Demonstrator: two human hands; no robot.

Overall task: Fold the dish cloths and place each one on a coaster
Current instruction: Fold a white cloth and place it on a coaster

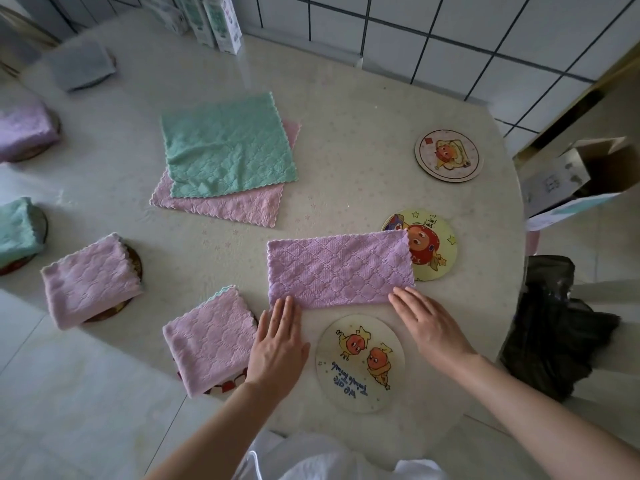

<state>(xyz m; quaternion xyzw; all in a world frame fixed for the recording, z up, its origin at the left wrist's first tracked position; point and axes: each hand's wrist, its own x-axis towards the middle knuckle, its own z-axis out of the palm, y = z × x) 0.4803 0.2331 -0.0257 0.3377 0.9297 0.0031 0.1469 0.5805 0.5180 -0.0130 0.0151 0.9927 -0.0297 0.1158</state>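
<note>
Head view: left hand (277, 344) and right hand (427, 323) press flat, fingers straight, on the purple cloth (339, 268); 1 bare coaster (360, 365) lies between them; the cloth's corner overlaps a yellow coaster (436, 247) beyond the right hand.

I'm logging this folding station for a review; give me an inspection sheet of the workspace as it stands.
Surface: pale table with a curved edge, in use.
Job's things: purple cloth folded in half, overlapping the middle coaster; green cloth flat on pink cloth; near coaster and far coaster bare; folded cloths on coasters along the left.
Clutter: cartons at the back edge.
Hands: left hand and right hand flat, fingertips on the purple cloth's near edge.
Cables: nothing seen.
Surroundings: tiled wall, cardboard box, black bag at right.
</note>
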